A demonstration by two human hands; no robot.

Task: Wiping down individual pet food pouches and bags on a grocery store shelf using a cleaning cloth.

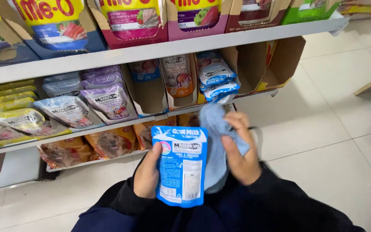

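Centrally, blue-and-white pouch in left hand, pale-blue cloth in right hand.

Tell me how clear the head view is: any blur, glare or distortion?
Head view: even indoor light, soft shadows; the flat blue-and-white foil pouch in the left hand is sharp; the right hand and pale blue cloth are slightly motion-blurred; mild sheen on the white floor tiles; shelf edges bow towards the corners.

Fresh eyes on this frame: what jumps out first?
A bright blue pouch at centre, gripped by the left hand, with the right hand pressing a pale blue cloth beside it. Behind, white shelves hold rows of pet food pouches in cardboard trays.
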